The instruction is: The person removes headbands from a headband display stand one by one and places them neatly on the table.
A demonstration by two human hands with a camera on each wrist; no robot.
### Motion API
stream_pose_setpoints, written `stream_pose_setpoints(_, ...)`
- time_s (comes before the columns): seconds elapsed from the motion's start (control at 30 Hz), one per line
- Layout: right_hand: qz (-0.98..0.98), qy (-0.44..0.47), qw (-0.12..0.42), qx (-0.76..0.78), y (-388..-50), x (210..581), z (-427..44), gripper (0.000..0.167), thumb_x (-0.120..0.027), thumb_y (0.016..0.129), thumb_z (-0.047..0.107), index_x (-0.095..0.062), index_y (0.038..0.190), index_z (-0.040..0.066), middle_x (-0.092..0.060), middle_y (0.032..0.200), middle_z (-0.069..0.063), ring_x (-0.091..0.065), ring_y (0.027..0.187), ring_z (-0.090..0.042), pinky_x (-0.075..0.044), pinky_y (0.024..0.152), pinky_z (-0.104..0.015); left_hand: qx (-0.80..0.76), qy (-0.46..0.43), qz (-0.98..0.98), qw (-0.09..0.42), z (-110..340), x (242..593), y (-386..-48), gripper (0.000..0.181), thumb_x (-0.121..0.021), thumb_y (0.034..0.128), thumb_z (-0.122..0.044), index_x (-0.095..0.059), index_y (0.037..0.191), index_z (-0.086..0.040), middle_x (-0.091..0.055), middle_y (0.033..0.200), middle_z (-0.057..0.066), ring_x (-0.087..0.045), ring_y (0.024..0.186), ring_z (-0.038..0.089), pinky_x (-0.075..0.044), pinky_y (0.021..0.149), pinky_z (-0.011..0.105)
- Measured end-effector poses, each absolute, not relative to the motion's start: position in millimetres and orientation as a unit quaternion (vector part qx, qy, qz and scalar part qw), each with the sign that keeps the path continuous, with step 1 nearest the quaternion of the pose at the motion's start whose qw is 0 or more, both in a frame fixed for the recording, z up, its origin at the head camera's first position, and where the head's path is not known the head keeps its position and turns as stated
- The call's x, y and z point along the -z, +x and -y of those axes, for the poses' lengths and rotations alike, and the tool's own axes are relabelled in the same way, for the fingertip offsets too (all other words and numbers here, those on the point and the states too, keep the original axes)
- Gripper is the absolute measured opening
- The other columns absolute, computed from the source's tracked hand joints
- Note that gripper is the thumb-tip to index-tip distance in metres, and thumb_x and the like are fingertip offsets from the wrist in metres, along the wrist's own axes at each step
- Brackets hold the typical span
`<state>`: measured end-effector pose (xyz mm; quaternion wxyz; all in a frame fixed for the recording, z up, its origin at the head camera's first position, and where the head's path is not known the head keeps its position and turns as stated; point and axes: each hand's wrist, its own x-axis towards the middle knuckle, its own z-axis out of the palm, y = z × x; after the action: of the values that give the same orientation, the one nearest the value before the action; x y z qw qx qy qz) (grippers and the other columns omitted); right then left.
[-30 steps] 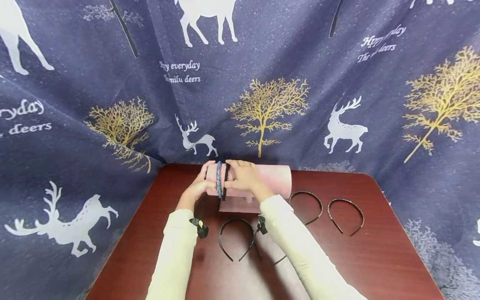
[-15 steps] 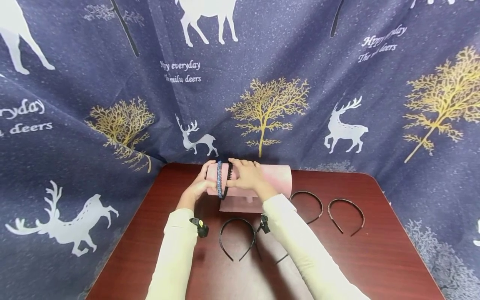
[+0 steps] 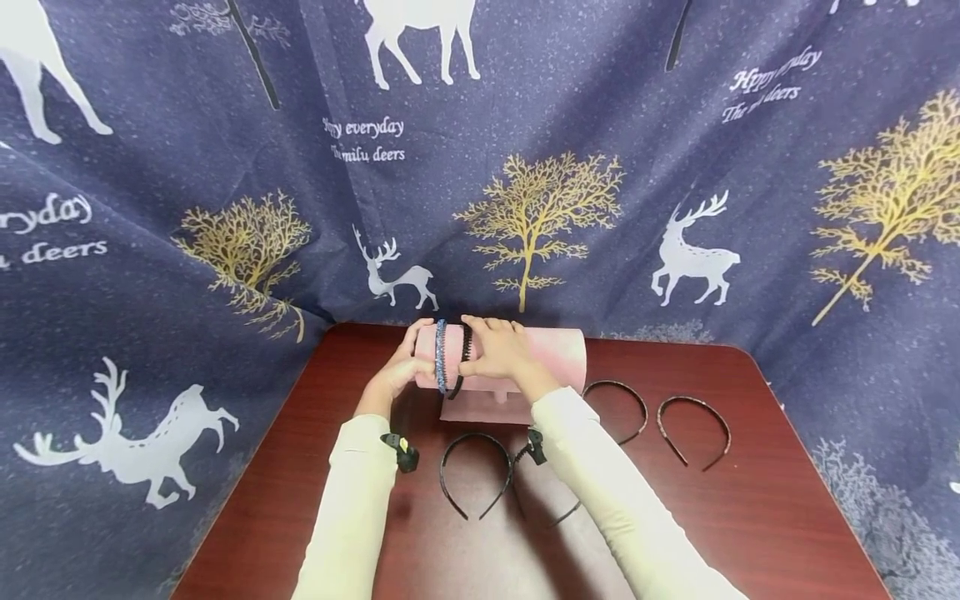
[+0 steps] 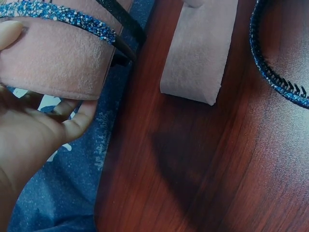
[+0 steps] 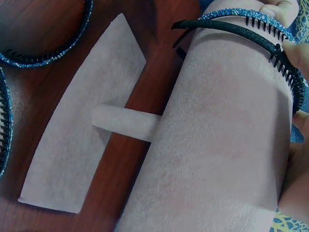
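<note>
The black headband (image 5: 241,32) sits around the pink roll (image 3: 558,354), just beside the blue glitter headband (image 3: 440,358), and your right hand (image 3: 498,350) holds it with thumb and fingers bent. Your left hand (image 3: 393,375) grips the left end of this roll, with its thumb close to the blue glitter headband. Below the roll, its pink base (image 3: 487,408) stands on the desk (image 3: 765,517), where also lie more headbands (image 3: 693,400), one partly hidden by your right sleeve (image 3: 615,508), and behind hangs a blue cloth (image 3: 435,192) with deer and trees.
</note>
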<state>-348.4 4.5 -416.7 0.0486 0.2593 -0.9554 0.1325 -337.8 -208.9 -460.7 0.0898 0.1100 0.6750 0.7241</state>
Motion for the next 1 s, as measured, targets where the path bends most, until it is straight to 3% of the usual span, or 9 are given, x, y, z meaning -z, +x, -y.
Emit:
stream_pose_setpoints(0.2,0.957,0.257,0.044,-0.13,-349,416,-11,0.092,-0.066,0.064,0.059,-0.032,0.144,0.029,-0.044,0.136,-0.007,-0.038,0.124,-0.025,-0.025,0.098,-0.05,-0.717,0.088,-0.685,0.095,210,473,-346,0.093,-0.048,0.0634,0.022,-0.022,0.142,-0.022,-0.038,0.115,0.015,-0.049,0.082,0.026,-0.046,0.058,0.034)
stream_pose_setpoints(0.6,0.953,0.272,0.021,-0.133,-353,413,-15,0.088,-0.063,0.066,0.058,-0.03,0.144,0.034,-0.044,0.135,-0.008,-0.038,0.122,-0.028,-0.027,0.091,-0.05,-0.714,0.081,-0.689,0.092,212,475,-347,0.093,-0.05,0.0607,0.02,-0.028,0.138,-0.027,-0.037,0.118,0.014,-0.047,0.088,0.028,-0.046,0.062,0.037)
stream_pose_setpoints(1.0,0.955,0.265,0.018,-0.132,-356,413,-20,0.086,-0.063,0.066,0.058,-0.032,0.143,0.034,-0.045,0.135,-0.007,-0.04,0.122,-0.027,-0.029,0.092,-0.049,-0.713,0.084,-0.691,0.084,213,476,-347,0.097,-0.051,0.0584,0.021,-0.026,0.14,-0.024,-0.036,0.121,0.014,-0.047,0.092,0.03,-0.047,0.065,0.039)
